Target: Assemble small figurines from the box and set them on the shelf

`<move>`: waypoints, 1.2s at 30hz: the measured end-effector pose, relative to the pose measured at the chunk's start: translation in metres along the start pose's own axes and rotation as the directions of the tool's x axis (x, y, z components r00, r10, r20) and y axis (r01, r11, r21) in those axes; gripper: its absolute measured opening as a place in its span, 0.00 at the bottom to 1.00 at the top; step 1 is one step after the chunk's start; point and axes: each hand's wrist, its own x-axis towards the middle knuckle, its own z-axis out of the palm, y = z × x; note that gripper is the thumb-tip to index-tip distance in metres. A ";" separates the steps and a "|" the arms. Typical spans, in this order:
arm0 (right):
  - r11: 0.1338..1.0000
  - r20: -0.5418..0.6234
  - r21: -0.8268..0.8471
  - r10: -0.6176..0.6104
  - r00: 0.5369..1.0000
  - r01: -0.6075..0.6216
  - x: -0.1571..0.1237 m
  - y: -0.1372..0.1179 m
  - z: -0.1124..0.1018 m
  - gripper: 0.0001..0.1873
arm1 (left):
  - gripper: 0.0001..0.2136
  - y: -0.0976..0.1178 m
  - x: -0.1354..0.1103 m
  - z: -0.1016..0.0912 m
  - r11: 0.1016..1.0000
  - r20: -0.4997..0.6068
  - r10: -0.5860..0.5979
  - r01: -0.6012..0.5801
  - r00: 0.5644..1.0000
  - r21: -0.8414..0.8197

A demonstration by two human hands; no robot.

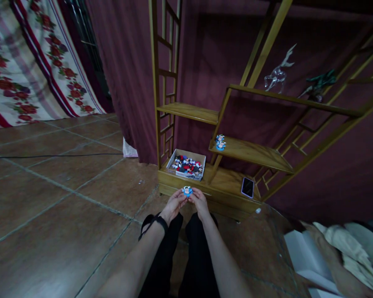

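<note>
Between my two hands is a small blue and white figurine (187,191), held by its sides above my knees. My left hand (175,203) grips it from the left, and my right hand (200,201) from the right, fingers closed. Just beyond them, on the low base of the wooden shelf unit, stands an open cardboard box (189,175) filled with small figurines (186,164) in red, black and white. Two similar blue figurines (220,142) stand one behind the other at the left end of the middle shelf (251,154).
A phone or tablet (247,187) with a dark screen lies on the base at right. Higher up stand a clear glass animal figure (276,76) and a dark green ornament (320,85). White boxes (311,256) sit at lower right. A black cable (56,156) crosses the tiled floor at left.
</note>
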 end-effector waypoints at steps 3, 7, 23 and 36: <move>1.000 -0.013 0.004 -0.013 1.000 0.013 -0.001 -0.002 0.001 0.21 | 0.18 0.001 0.000 0.000 1.000 0.006 -0.005 0.005 1.000 0.012; 1.000 -0.013 0.015 -0.019 1.000 0.020 -0.002 -0.004 0.001 0.19 | 0.20 0.003 -0.001 0.001 0.999 0.021 -0.005 0.005 1.000 0.034; 0.996 0.006 -0.050 0.079 0.997 -0.078 0.001 -0.002 -0.003 0.19 | 0.21 0.004 -0.001 0.004 0.992 0.026 0.071 -0.073 0.997 0.100; 0.991 -0.022 -0.061 0.118 0.993 -0.119 0.003 0.000 -0.004 0.14 | 0.15 0.002 -0.003 0.005 0.990 -0.030 0.119 -0.116 0.992 0.078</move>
